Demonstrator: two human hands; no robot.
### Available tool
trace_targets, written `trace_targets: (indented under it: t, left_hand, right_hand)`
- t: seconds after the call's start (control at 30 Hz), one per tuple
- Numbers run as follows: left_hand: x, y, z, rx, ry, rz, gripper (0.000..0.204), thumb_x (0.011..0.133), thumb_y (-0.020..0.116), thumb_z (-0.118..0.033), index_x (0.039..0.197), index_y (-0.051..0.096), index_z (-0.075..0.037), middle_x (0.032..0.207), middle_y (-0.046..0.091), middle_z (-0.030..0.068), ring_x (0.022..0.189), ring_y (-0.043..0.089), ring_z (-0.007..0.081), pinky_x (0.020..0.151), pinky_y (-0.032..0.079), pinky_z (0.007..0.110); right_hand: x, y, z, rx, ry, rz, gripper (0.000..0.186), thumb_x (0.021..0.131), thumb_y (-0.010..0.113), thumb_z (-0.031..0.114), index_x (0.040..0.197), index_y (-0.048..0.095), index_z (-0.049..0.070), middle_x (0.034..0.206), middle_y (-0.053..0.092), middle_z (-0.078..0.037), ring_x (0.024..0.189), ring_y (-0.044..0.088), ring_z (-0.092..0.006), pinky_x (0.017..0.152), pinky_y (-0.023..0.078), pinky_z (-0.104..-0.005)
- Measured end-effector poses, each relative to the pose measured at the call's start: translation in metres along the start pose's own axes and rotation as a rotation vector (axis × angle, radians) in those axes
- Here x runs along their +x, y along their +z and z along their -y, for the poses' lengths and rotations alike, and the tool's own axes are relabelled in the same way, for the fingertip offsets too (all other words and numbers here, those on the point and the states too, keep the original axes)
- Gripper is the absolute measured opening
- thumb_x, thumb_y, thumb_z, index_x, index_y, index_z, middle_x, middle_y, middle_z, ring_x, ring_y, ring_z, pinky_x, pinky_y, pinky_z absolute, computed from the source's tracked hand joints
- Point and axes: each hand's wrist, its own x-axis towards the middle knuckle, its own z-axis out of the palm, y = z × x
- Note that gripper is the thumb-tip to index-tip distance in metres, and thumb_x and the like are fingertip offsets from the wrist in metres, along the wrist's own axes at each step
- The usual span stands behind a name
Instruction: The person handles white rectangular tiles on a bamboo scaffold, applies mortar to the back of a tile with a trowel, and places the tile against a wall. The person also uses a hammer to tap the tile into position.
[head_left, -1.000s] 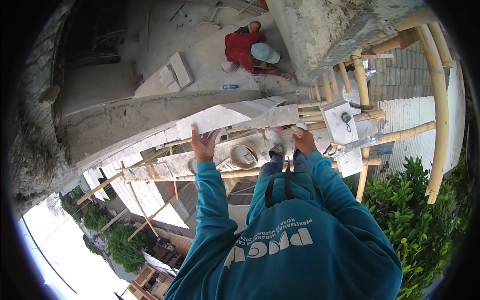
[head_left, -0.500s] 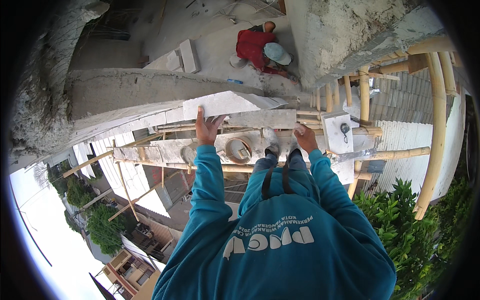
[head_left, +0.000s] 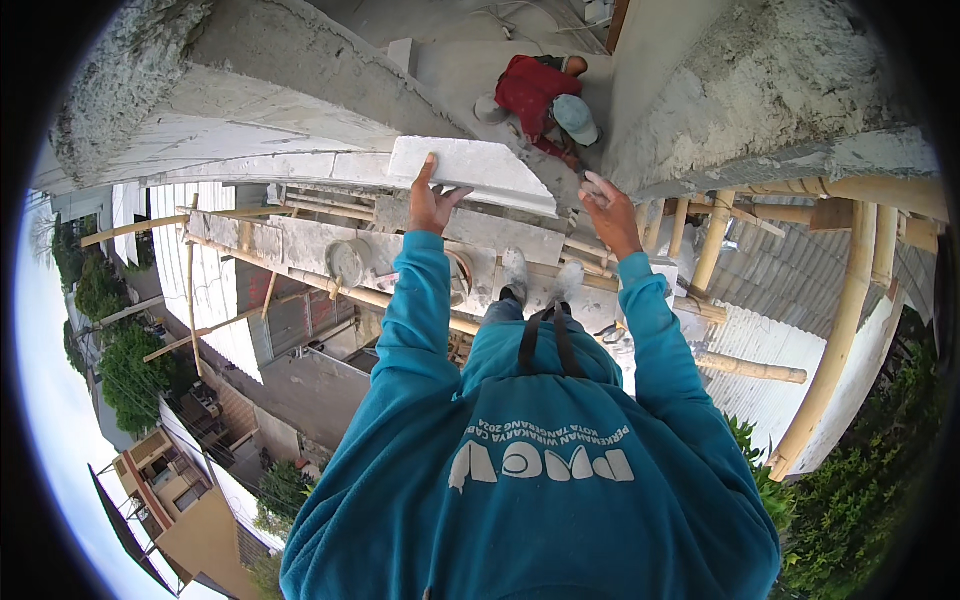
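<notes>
A white lightweight concrete block (head_left: 475, 168) with a slanted right end sits along the top of the block wall in front of me. My left hand (head_left: 436, 205) grips its lower edge, the thumb pressed flat on its face and the fingers below. My right hand (head_left: 612, 218) is raised just beyond the block's slanted end, apart from it. Its fingers are partly bent and spread, and nothing shows in them. Below my hands, my dusty feet stand on scaffold planks (head_left: 520, 240).
A mortar-smeared bucket (head_left: 348, 262) and a second bucket (head_left: 460, 278), partly behind my left arm, stand on the planks. Bamboo poles (head_left: 715, 240) frame the right side. Beyond the wall a person in red (head_left: 540, 95) crouches on the floor. A rough concrete column (head_left: 760, 95) rises at right.
My view has shifted and turned. My right hand has risen from beside my feet to near the block's slanted end. My left hand stays at the block, whose face now shows tilted differently.
</notes>
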Motion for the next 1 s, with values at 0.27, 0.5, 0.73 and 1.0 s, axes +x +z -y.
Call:
trace_targets:
  t: [0.27,0.5,0.73,1.0]
  left_hand:
    - [0.001,0.004,0.000,-0.015,0.032,-0.092,0.065,0.088,0.069,-0.033,0.139,0.041,-0.004,0.139,0.040,0.0196,0.131,0.040,0.0409,0.096,0.047,0.065]
    - [0.008,0.005,0.005,-0.105,-0.032,-0.200,0.069,0.086,0.073,-0.027,0.140,0.036,-0.007,0.138,0.038,0.0158,0.127,0.044,0.0391,0.092,0.053,0.058]
    - [0.003,-0.001,0.002,-0.121,-0.025,-0.128,0.074,0.085,0.074,-0.028,0.143,0.032,-0.012,0.140,0.035,0.0140,0.129,0.041,0.0398,0.093,0.053,0.056]
    - [0.007,0.000,0.005,-0.124,-0.022,-0.151,0.077,0.083,0.076,-0.028,0.142,0.030,-0.008,0.138,0.039,0.0159,0.126,0.043,0.0437,0.093,0.053,0.055]
  right_hand:
    - [0.061,0.046,0.114,-0.558,-0.472,0.326,0.090,0.073,0.080,0.037,0.147,0.036,0.010,0.149,0.039,-0.020,0.134,0.043,-0.0339,0.109,0.039,-0.0432]
    - [0.076,0.086,0.103,-0.864,-0.427,0.475,0.108,0.067,0.085,0.033,0.153,0.022,0.013,0.147,0.038,-0.019,0.133,0.043,-0.0341,0.109,0.041,-0.0431]
    - [0.075,0.088,0.115,-0.894,-0.377,0.552,0.106,0.067,0.084,0.027,0.151,0.022,0.012,0.141,0.042,-0.020,0.129,0.047,-0.0361,0.107,0.041,-0.0427]
    - [0.080,0.090,0.103,-0.890,-0.435,0.503,0.106,0.066,0.085,0.026,0.150,0.021,0.010,0.138,0.044,-0.022,0.127,0.049,-0.0376,0.104,0.044,-0.0442]
